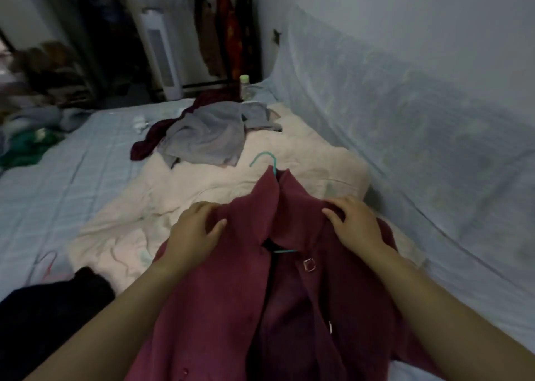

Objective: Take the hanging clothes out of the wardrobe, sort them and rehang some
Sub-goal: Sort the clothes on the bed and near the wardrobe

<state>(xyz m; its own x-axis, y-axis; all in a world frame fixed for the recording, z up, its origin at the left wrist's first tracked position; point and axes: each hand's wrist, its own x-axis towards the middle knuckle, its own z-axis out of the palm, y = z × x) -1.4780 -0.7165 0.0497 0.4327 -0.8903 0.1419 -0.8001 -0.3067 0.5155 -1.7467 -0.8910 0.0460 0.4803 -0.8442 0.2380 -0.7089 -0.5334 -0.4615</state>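
A maroon collared coat lies front-up on the bed on a teal hanger, whose hook sticks out past the collar. My left hand rests on the coat's left shoulder, thumb spread and fingers bent over the fabric. My right hand lies on the right shoulder with fingers bent over the cloth. Farther up the bed lies a grey garment over a dark red one. Several clothes hang in the open wardrobe at the far end.
A cream blanket covers the bed's middle on a pale blue checked sheet. A black garment lies near left beside a pink hanger. A bottle, a white tower fan, green clothes. Netting drapes along the right wall.
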